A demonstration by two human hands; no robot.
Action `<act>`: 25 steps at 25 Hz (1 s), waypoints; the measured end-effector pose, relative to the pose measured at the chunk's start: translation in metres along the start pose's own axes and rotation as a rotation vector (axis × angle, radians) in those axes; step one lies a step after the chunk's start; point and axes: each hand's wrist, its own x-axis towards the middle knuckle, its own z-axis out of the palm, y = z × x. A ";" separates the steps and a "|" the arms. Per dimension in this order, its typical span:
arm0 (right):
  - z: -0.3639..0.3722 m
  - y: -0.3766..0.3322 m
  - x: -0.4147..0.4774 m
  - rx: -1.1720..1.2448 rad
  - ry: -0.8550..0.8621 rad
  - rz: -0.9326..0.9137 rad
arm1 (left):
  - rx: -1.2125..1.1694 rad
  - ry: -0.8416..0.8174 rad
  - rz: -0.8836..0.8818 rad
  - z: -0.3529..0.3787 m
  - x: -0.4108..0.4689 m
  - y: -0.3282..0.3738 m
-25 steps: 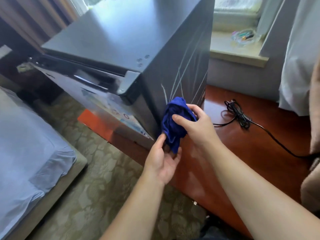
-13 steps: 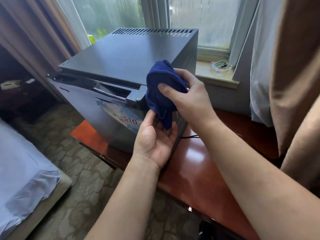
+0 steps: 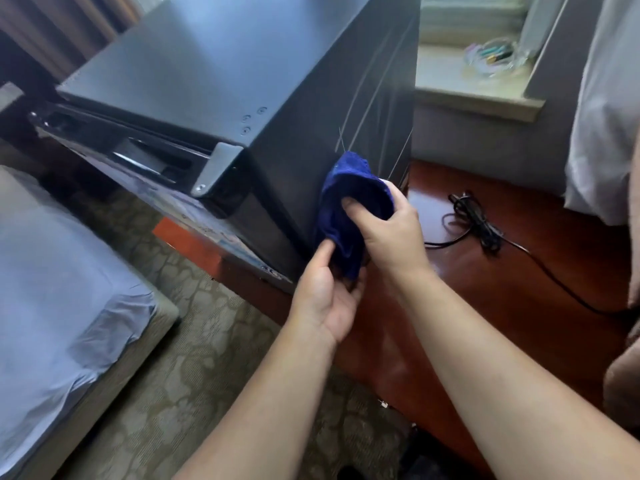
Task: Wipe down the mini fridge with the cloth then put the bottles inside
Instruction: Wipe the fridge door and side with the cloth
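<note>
Both hands have dropped from the top corner of the single mini fridge [image 3: 207,64] at eleven o'clock. Left hand [image 3: 325,299] pinches the tail of the one blue cloth [image 3: 346,174]; right hand [image 3: 391,237] has its fingers [image 3: 394,195] curled round the wad against the fridge's side wall, likely regathering it for wiping. No bottles show.

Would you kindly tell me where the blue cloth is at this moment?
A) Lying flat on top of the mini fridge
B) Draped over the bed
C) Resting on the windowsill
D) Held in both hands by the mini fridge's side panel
D: the blue cloth is bunched in the right hand, the left hand pinches its lower end, and the dark side panel of the mini fridge is right behind it.
</note>
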 end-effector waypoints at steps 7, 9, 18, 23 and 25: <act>-0.034 0.123 0.022 -0.006 -0.014 0.329 | 0.097 0.296 -0.090 -0.013 0.092 -0.064; -0.042 0.161 0.013 -0.043 -0.060 0.462 | 0.140 0.394 -0.128 -0.030 0.109 -0.082; -0.053 0.190 0.006 0.009 -0.144 0.664 | 0.174 0.522 -0.191 -0.045 0.134 -0.105; -0.053 0.148 0.048 -0.030 -0.022 0.521 | 0.092 0.371 -0.166 0.006 0.128 -0.078; -0.050 0.114 0.070 -0.032 0.034 0.427 | 0.059 0.284 -0.119 0.038 0.118 -0.060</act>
